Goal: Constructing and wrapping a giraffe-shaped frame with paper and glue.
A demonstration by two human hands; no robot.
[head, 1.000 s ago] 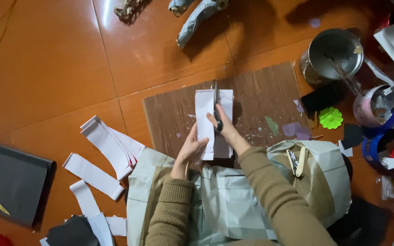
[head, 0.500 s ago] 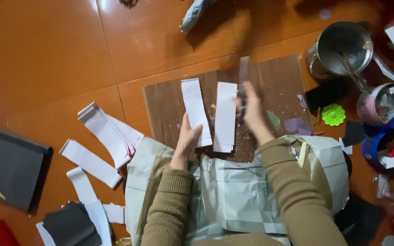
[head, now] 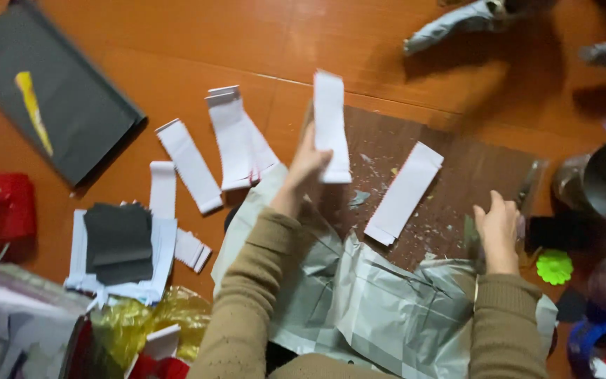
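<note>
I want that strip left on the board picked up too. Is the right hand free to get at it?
Probably yes. The right hand rests at the board's edge beside the white strip, with only bare board between them.

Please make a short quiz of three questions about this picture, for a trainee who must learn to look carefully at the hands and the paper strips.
1. True or false: the left hand holds a white paper strip lifted above the brown board.
2. What lies flat on the board between the two hands? A) a green flower shape B) a white strip C) a black sheet
3. Where does the right hand rest?

Key
1. True.
2. B, the second white strip.
3. At the right edge of the board, beside a thin tool that is too blurred to identify; whether the hand grips it is unclear.
</note>
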